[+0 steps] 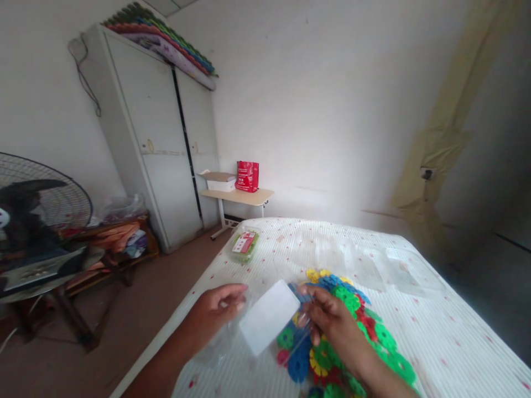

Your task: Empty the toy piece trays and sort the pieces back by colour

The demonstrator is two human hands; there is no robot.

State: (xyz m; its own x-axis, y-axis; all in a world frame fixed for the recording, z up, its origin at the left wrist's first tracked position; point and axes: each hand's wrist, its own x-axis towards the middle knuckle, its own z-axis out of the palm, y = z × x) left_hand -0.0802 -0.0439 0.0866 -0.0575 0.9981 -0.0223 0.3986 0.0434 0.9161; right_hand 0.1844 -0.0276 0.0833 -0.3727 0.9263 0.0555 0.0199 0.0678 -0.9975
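Bag (265, 320), clear with white panel, pinched by both your hands: left hand (218, 309) one edge, right hand (332, 326) other, over toy pile (352, 331) near bed (435, 331) front edge. Step: opening bag mouth. Next needs steady pull apart.

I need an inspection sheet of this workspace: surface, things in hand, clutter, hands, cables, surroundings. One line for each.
Surface: bed with a white spotted sheet.
Things in hand: clear plastic bag with a white panel, held over the colourful toy discs.
Clutter: green packet; clear wrappers.
Hands: left hand and right hand both pinch the bag.
Cables: cord hanging beside the wardrobe.
Surroundings: fan, small table, red bag.
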